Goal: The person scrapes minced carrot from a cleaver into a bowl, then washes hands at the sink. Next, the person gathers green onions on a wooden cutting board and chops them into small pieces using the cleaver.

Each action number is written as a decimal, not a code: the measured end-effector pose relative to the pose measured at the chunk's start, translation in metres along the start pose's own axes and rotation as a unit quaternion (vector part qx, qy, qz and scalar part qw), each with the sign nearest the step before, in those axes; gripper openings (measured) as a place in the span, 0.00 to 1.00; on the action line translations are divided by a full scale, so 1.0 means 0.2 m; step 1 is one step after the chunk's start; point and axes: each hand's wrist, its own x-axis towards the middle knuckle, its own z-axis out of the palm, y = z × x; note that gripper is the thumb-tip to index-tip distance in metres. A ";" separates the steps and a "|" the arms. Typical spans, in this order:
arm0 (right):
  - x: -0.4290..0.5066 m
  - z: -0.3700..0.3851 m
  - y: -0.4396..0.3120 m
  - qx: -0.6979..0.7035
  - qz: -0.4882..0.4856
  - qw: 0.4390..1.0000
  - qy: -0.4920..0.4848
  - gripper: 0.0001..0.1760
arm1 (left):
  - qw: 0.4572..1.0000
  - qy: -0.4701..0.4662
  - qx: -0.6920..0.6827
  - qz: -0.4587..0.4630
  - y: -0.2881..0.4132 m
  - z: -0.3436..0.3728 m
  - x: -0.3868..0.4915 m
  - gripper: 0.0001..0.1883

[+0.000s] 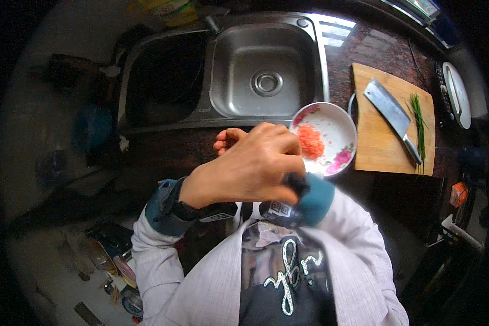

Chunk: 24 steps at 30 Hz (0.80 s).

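Note:
My left hand [252, 167] crosses in front of my chest, over my right wrist. Its thumb and fingers close around a dark strap or band [296, 184] beside the teal cuff of my right sleeve; motion blurs this spot. Behind it, my right hand [228, 140] is mostly hidden; only some curled fingers show at the left. A white bowl with pink flowers [338, 126], holding shredded orange food [311, 142], stands just right of my hands, by the sink corner. On a wooden cutting board [371, 150] lie a cleaver [387, 106] and a bunch of green stalks [419, 122].
A double-basin steel sink [265, 53] is set into the dark stone counter ahead, its left basin in shadow. At the far right, beyond the board, stands an appliance with a pale oval lid [456, 95]. Assorted items lie low at the left.

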 end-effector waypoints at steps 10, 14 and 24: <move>0.41 -0.33 0.39 -0.532 0.103 0.835 -0.094 0.34 | 0.993 -0.096 0.018 0.066 -0.36 -0.23 -0.36 0.15; 0.47 -0.35 0.46 -0.577 0.106 0.800 -0.127 0.30 | 0.988 -0.099 0.023 0.113 -0.42 -0.28 -0.40 0.14; 0.41 -0.43 0.26 -0.551 0.122 0.816 -0.125 0.22 | 0.985 -0.107 -0.131 0.013 -0.73 -0.40 -0.37 0.18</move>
